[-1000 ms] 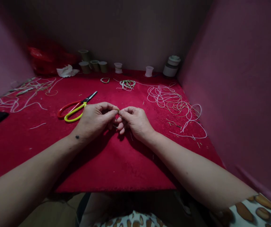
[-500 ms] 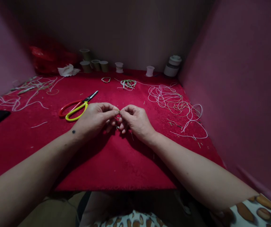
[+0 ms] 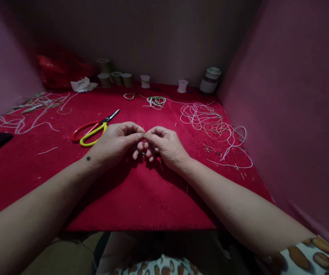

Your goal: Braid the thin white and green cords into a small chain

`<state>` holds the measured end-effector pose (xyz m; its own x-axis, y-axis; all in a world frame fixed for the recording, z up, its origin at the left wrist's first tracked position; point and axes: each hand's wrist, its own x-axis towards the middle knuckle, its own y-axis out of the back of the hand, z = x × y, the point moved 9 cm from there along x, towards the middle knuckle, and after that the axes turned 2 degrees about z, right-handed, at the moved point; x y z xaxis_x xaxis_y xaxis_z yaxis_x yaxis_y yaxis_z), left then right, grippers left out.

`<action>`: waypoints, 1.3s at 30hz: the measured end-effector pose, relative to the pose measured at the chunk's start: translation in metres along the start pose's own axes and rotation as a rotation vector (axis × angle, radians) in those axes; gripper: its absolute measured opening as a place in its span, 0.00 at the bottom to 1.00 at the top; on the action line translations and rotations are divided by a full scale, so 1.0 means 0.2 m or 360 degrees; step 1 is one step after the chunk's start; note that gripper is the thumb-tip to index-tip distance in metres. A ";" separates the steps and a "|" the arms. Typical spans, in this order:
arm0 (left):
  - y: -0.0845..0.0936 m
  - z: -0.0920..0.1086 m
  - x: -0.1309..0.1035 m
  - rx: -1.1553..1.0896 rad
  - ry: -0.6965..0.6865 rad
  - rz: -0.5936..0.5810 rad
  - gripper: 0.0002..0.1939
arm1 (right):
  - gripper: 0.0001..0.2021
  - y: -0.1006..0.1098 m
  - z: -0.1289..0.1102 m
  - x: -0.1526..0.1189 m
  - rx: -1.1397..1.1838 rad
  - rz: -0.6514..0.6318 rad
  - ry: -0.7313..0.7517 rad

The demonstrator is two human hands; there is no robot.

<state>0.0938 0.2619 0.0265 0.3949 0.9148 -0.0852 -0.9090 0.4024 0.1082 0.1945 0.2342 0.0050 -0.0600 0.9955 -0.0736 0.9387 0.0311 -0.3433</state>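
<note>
My left hand (image 3: pixel 121 138) and my right hand (image 3: pixel 166 142) meet above the red cloth, fingertips almost touching. Between thumb and forefinger, each one pinches a small greenish cord (image 3: pixel 144 134), most of which the fingers cover. A bit of it shows lower down among the curled fingers, too small to make out well. Just left of my left hand lie scissors (image 3: pixel 91 133) with one red and one yellow handle, blades pointing away from me. Beyond the hands rest a small braided loop (image 3: pixel 129 96) and a green and white braided cord bundle (image 3: pixel 156 101).
Loose pale cord (image 3: pixel 198 118) sprawls at the right, with short cut ends (image 3: pixel 208 149) near it. Another cord tangle (image 3: pixel 45 103) lies left. Several spools (image 3: pixel 127 80), a lidded jar (image 3: pixel 209 80), crumpled tissue (image 3: pixel 83 84) and a red plastic bag (image 3: pixel 57 70) line the back wall.
The fingertips have shifted slightly, and a little more of the greenish cord shows between them. My left hand's lower fingers have spread a bit. Both pinches stay closed.
</note>
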 end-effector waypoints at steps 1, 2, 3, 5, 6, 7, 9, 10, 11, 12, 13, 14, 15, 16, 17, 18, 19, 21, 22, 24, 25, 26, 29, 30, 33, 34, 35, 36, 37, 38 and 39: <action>0.00 0.00 0.00 0.0021 -0.0014 0.0006 0.04 | 0.09 0.00 0.00 0.00 0.0009 0.0000 -0.0005; 0.00 0.00 0.00 0.0048 -0.0028 0.0010 0.04 | 0.09 0.00 0.00 0.00 0.0017 0.0004 -0.0009; 0.00 0.01 0.00 0.0078 -0.0047 0.0025 0.04 | 0.09 0.00 0.00 0.00 0.0022 0.0007 -0.0013; 0.00 0.02 -0.01 0.0165 -0.0098 0.0075 0.03 | 0.09 0.01 0.00 0.00 0.0024 0.0014 -0.0024; 0.01 0.03 -0.01 0.0220 -0.0122 0.0103 0.02 | 0.09 0.01 0.01 0.00 0.0022 0.0016 -0.0030; 0.00 0.04 -0.01 0.0268 -0.0141 0.0124 0.02 | 0.09 0.01 0.01 0.00 0.0022 0.0016 -0.0038; 0.00 0.06 -0.02 0.0324 -0.0167 0.0140 0.02 | 0.10 0.01 0.02 0.00 0.0022 0.0019 -0.0051; -0.01 0.06 -0.02 0.0331 -0.0170 0.0130 0.02 | 0.10 0.01 0.02 0.00 0.0020 0.0024 -0.0055; -0.01 0.07 -0.02 0.0330 -0.0174 0.0124 0.02 | 0.10 0.01 0.02 0.00 0.0014 0.0029 -0.0057; -0.02 0.07 -0.03 0.0334 -0.0177 0.0119 0.02 | 0.10 0.02 0.02 0.00 0.0008 0.0037 -0.0054; -0.02 0.08 -0.03 0.0347 -0.0188 0.0115 0.02 | 0.10 0.02 0.02 0.00 -0.0001 0.0046 -0.0052; -0.01 0.08 -0.03 0.0370 -0.0206 0.0115 0.03 | 0.10 0.02 0.01 0.00 -0.0008 0.0053 -0.0049; -0.01 0.09 -0.03 0.0402 -0.0229 0.0118 0.03 | 0.10 0.02 0.01 0.00 -0.0011 0.0058 -0.0049; -0.01 0.10 -0.03 0.0437 -0.0257 0.0123 0.04 | 0.11 0.02 0.01 0.00 -0.0011 0.0060 -0.0050; -0.01 0.11 -0.03 0.0473 -0.0287 0.0131 0.05 | 0.11 0.02 0.01 0.00 -0.0007 0.0059 -0.0055; -0.01 0.11 -0.03 0.0509 -0.0312 0.0139 0.06 | 0.11 0.02 0.01 0.00 -0.0001 0.0056 -0.0060; 0.00 0.12 -0.03 0.0546 -0.0331 0.0150 0.07 | 0.11 0.02 0.02 0.00 0.0007 0.0053 -0.0063; 0.00 0.11 -0.03 0.0616 -0.0358 0.0173 0.07 | 0.11 0.02 0.02 0.00 0.0021 0.0046 -0.0061; 0.01 0.11 -0.03 0.0648 -0.0366 0.0183 0.07 | 0.11 0.02 0.02 0.01 0.0027 0.0044 -0.0060; 0.02 0.10 -0.03 0.0703 -0.0385 0.0209 0.07 | 0.10 0.02 0.03 0.01 0.0037 0.0044 -0.0061; 0.03 0.10 -0.03 0.0734 -0.0398 0.0233 0.08 | 0.10 0.02 0.03 0.01 0.0042 0.0046 -0.0065; 0.04 0.10 -0.03 0.0774 -0.0414 0.0259 0.08 | 0.10 0.02 0.03 0.01 0.0048 0.0051 -0.0070; 0.06 0.12 -0.03 0.0924 -0.0502 0.0359 0.06 | 0.09 0.03 0.04 0.02 0.0064 0.0065 -0.0085; 0.06 0.13 -0.04 0.0972 -0.0543 0.0384 0.05 | 0.09 0.03 0.04 0.02 0.0067 0.0069 -0.0089; 0.06 0.16 -0.05 0.1104 -0.0691 0.0425 0.05 | 0.09 0.03 0.04 0.02 0.0066 0.0077 -0.0098; 0.05 0.17 -0.06 0.1148 -0.0744 0.0426 0.05 | 0.09 0.03 0.04 0.02 0.0065 0.0080 -0.0097; 0.04 0.18 -0.06 0.1187 -0.0798 0.0420 0.05 | 0.09 0.03 0.03 0.02 0.0064 0.0083 -0.0095; 0.03 0.19 -0.07 0.1214 -0.0854 0.0408 0.05 | 0.09 0.04 0.03 0.02 0.0065 0.0087 -0.0094; 0.02 0.20 -0.08 0.1230 -0.0911 0.0387 0.05 | 0.09 0.04 0.03 0.02 0.0065 0.0092 -0.0093; 0.01 0.21 -0.08 0.1235 -0.0963 0.0350 0.06 | 0.09 0.04 0.03 0.02 0.0066 0.0096 -0.0093; -0.01 0.21 -0.09 0.1234 -0.1014 0.0308 0.06 | 0.09 0.04 0.03 0.02 0.0066 0.0096 -0.0092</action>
<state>0.0946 0.2465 0.0702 0.4533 0.7238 0.5203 -0.7178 -0.0497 0.6945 0.1994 0.2376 -0.0043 -0.0242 0.9886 -0.1488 0.9264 -0.0338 -0.3749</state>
